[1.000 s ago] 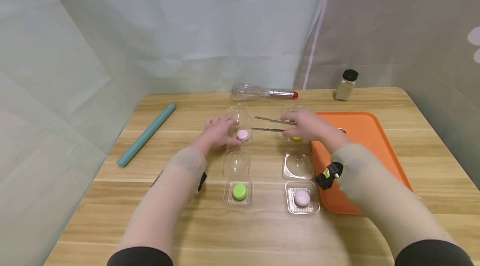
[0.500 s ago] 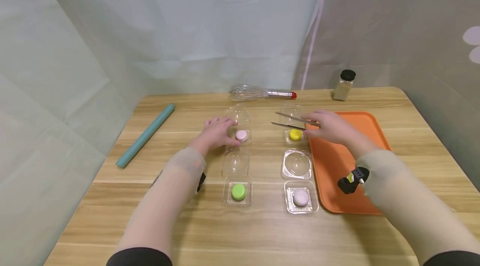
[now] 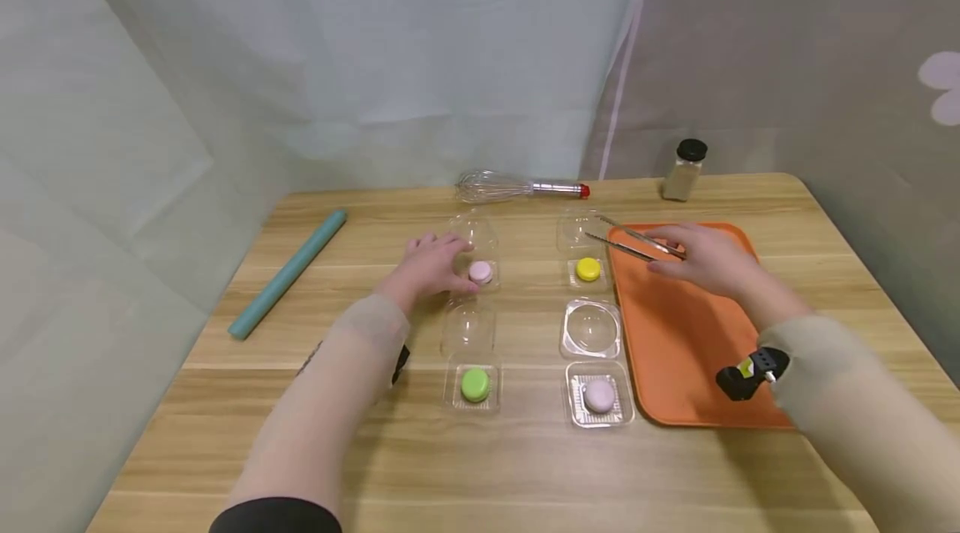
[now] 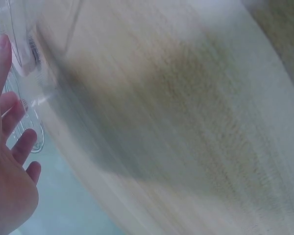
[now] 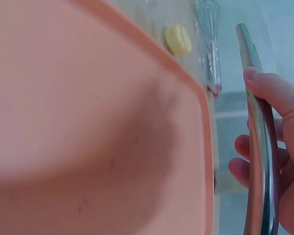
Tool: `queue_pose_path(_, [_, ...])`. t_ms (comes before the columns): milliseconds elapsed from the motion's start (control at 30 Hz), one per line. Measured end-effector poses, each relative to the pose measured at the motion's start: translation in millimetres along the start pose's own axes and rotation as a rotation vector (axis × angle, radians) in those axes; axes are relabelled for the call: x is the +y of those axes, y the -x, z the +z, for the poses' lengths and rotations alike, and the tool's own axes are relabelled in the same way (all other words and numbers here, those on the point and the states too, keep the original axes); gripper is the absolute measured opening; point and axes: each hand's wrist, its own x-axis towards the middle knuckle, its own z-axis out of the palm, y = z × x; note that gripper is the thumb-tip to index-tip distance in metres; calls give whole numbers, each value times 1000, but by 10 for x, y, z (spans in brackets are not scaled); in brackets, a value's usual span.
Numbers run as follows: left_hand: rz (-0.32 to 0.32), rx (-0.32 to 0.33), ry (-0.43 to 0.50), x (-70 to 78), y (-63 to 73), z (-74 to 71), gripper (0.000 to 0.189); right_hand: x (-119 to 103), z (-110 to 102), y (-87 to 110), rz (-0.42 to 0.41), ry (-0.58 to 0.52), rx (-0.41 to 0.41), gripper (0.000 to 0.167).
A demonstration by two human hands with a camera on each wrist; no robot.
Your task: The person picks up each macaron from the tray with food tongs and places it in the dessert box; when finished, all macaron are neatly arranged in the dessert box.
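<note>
My left hand (image 3: 431, 269) spans the near side of an opened clear plastic box (image 3: 491, 284), thumb and forefinger around its base. A pink macaron (image 3: 481, 272) lies inside; in the left wrist view the thumb (image 4: 1, 63) is right at the plastic. My right hand (image 3: 705, 262) grips metal tongs (image 3: 636, 243) over the orange tray (image 3: 675, 349). The arms of the tongs are spread, with nothing between their tips. Left of the tray, a yellow macaron (image 3: 588, 269) sits in another opened box. The right wrist view shows the thumb on the tongs (image 5: 263, 161).
Nearer me, opened boxes hold a green macaron (image 3: 475, 384) and a lilac macaron (image 3: 599, 395). A whisk (image 3: 517, 187) and a black-capped jar (image 3: 683, 172) are along the back edge. A teal rolling pin (image 3: 287, 274) lies at the left.
The right hand has carried the tongs rightward, from over the yellow macaron to above the tray, uncovering that macaron. The left hand has stayed at the pink macaron's box.
</note>
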Motion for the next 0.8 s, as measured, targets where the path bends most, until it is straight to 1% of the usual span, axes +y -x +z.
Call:
queue_pose_path(133, [3,6,11,-10,12,3,80,107,-14,64,2,32,45,47])
queue_pose_path(300, [0,9,7,-17,19,8,82,231,-42,149,18,51,79,46])
queue_pose_path(467, [1,10,1,-24,15,21,83,349,-54,232,75,60,102,46])
queue_pose_path(500, [3,8,0,-24,15,27,83,375,-51,252,89,64,105,47])
queue_pose_path(633, [14,6,3,-12,5,54,85,484,-69,330,192,56,93,51])
queue_pose_path(733, [17,27,19,-7,1,62,87,562,-92,390,280,37,78,58])
queue_pose_path(800, [18,47,30,-14,4,57,89,618,-101,435,311,23,80,62])
